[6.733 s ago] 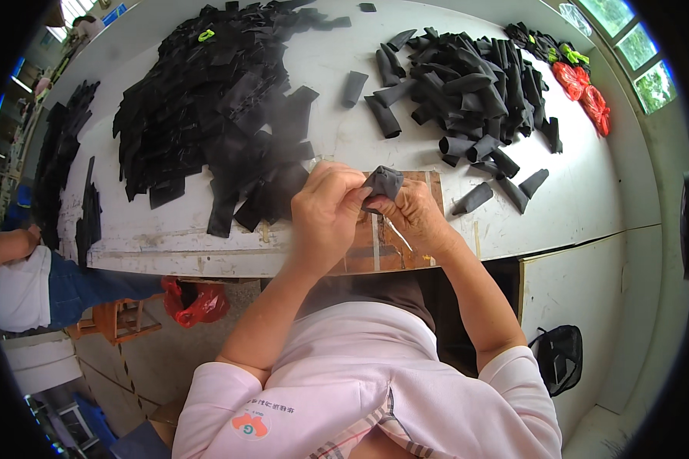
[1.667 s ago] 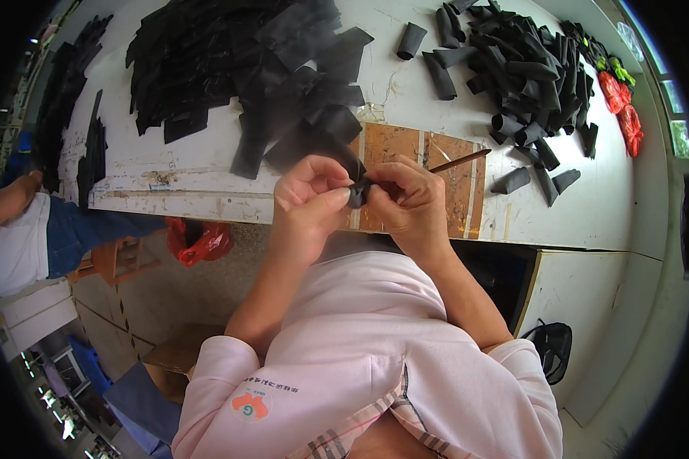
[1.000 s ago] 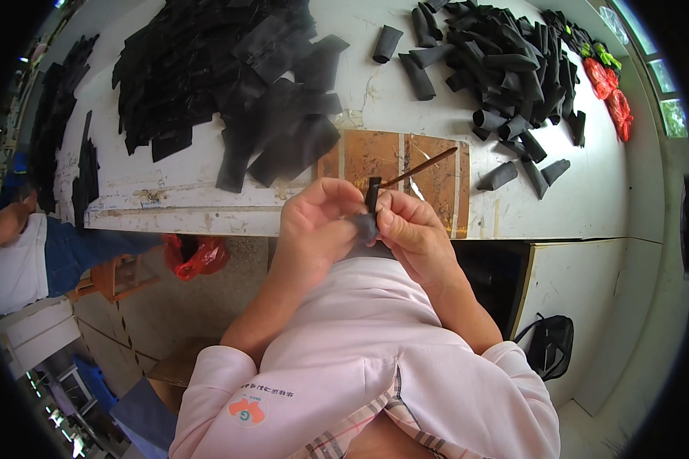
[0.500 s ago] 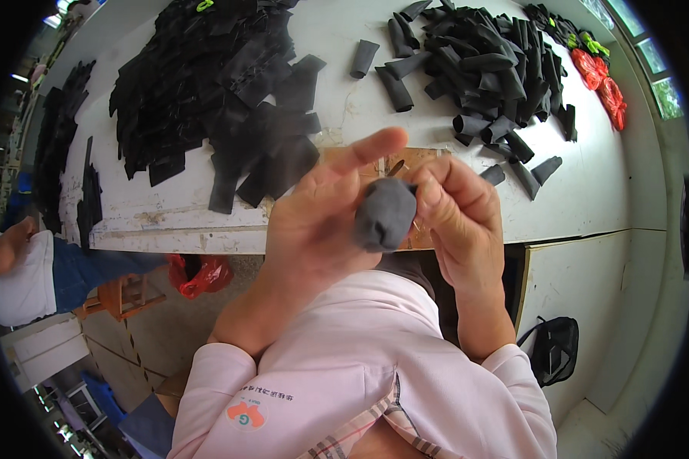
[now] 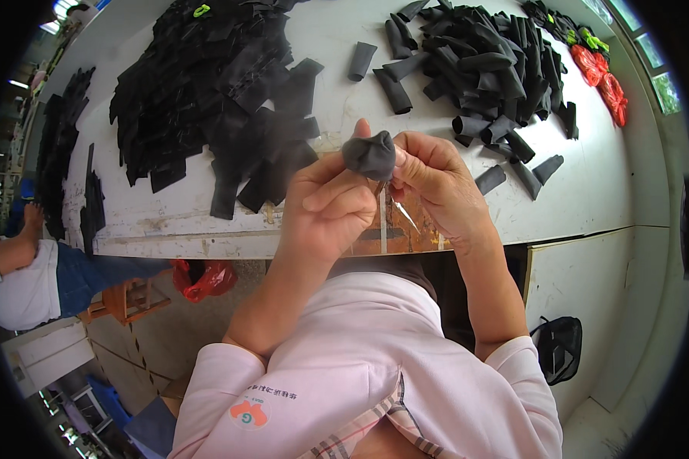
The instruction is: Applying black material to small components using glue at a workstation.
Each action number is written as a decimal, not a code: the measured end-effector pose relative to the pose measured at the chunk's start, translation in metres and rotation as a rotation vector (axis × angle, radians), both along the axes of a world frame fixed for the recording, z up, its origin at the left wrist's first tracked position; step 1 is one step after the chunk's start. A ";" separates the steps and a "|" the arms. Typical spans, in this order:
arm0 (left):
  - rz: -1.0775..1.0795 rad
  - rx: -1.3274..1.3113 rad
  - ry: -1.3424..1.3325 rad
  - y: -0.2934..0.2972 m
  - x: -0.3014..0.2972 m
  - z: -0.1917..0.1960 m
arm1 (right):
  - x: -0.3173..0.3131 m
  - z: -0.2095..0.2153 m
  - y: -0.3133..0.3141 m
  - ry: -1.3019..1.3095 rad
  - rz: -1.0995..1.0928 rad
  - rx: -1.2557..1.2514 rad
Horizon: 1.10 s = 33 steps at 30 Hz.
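A dark grey fabric tube (image 5: pixel 370 157), its visible end gathered into folds, is held up over the near edge of the table between my two hands. My left hand (image 5: pixel 331 200) grips it from the left, its other fingers curled below. On the right side, my right hand (image 5: pixel 438 182) pinches the tube's edge between thumb and forefinger. Just beneath the tube, a slim pointed metal tool (image 5: pixel 404 214) slants down toward me. Its upper part is hidden, so I cannot tell whether my right hand holds it. Behind it lies a brown board (image 5: pixel 365 243) on the table.
A big heap of flat black fabric pieces (image 5: pixel 199 92) covers the table's left. Rolled black tubes (image 5: pixel 497 61) are piled at the right, several lying loose. Red plastic bags (image 5: pixel 601 80) sit far right; another red bag (image 5: pixel 204 280) hangs below the table edge. A person (image 5: pixel 23 275) is at left.
Both hands have moved up and away from me with the fabric tube. My left fingers have curled in around it, and the pointed metal tool now shows below.
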<state>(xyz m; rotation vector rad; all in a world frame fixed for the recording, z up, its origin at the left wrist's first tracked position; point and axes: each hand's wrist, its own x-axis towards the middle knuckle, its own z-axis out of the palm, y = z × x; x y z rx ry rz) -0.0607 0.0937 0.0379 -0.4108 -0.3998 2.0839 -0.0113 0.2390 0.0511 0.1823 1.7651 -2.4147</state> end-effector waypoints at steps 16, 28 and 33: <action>-0.047 -0.635 0.817 -0.007 0.019 -0.017 | 0.002 -0.041 0.013 0.063 0.135 -0.112; 0.559 -1.189 1.674 0.001 0.014 -0.008 | 0.021 -0.028 0.004 0.241 -0.307 0.435; 0.649 -1.088 1.534 0.003 0.019 -0.007 | 0.021 -0.006 0.009 0.651 -0.136 1.005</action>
